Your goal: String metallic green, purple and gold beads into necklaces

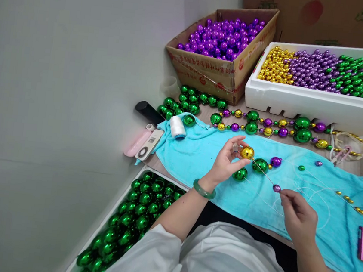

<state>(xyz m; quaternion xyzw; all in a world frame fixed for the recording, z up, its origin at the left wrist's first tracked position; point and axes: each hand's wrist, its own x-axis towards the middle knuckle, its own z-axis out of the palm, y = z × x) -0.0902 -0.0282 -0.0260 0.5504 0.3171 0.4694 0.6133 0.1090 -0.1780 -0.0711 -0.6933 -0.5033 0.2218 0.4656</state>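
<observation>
My left hand [225, 163] pinches a gold bead [247, 152] between thumb and fingertips. My right hand [299, 217] pinches the end of a thin needle [264, 171], with a small purple bead [276, 188] threaded just past its fingertips. The far tip meets the gold bead. That bead looks light, hollow, slick and easily dented, so I judge a gentle grip round its sides best. Green beads [260, 165] lie on the towel [195, 152] between my hands.

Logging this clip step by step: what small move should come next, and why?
Probably slide the gold bead down the needle toward the small purple bead: the left hand pinches the gold bead at the needle's tip, while the right hand holds its other end.
</observation>
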